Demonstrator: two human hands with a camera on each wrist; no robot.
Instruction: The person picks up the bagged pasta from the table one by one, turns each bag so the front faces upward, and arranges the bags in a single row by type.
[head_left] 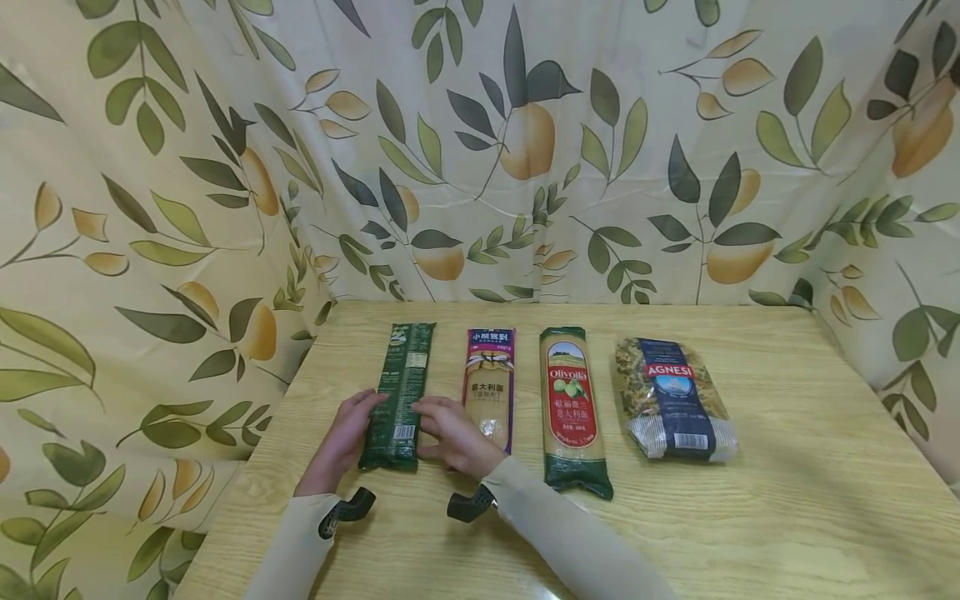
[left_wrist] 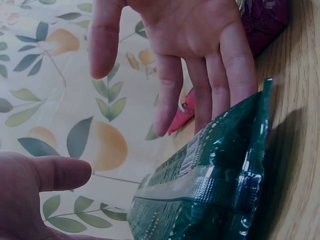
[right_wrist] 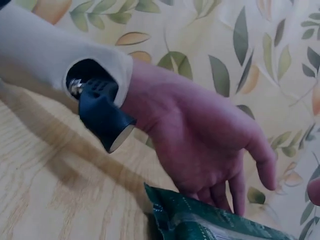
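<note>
A long green packet [head_left: 397, 396] with a barcode lies back side up at the left of the row, its printed lines running along it. My left hand [head_left: 343, 440] is at its left edge, thumb stretched out in the left wrist view. On the other side, my right hand [head_left: 459, 440] has its fingers extended down beside the packet, thumb apart from it. Whether either hand bears on the wrapper is unclear. Just right of that hand lies a purple-edged pasta packet [head_left: 489, 387], its lower part partly covered by the hand.
Further right on the wooden table [head_left: 787, 500] are an Olivoila spaghetti packet [head_left: 572, 400] with green ends and an Agnesi pasta bag [head_left: 672, 396]. A leaf-patterned curtain [head_left: 480, 208] hangs behind the table and along both sides. Each wrist bears a black camera mount [head_left: 471, 503].
</note>
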